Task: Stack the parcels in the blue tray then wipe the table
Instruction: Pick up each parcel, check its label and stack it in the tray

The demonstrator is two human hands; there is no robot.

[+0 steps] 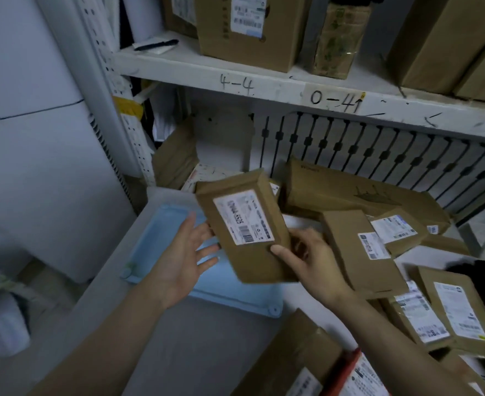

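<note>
Both forearms come up bare from the bottom edge and converge over the blue tray (161, 238). My right hand (312, 258) grips a flat parcel (244, 224) by its lower corner, with the thumb pressed on the front face and the fingers curled behind. My left hand (184, 252) is spread palm up, fingers straight, with the fingertips at the parcel's left edge (touching it, as far as I can tell). The parcel is a slim rectangular box of matte brown cardboard with a white printed label and barcode, held tilted in the air above the tray's right half.

Shallow and smooth, the tray is pale blue plastic with rounded corners and a raised rim, and it lies on the grey table (178, 338). Right of the tray sprawls a loose heap of other parcels (358, 252), the same brown card with white labels, overlapping at angles. One brown carton (287, 355) sits nearer to me than the tray. Beyond the tray a long brown box (335, 190) lies behind the heap. Above it runs a scuffed white shelf (264, 87) with handwritten marks, bearing bigger cartons (244, 32).
</note>
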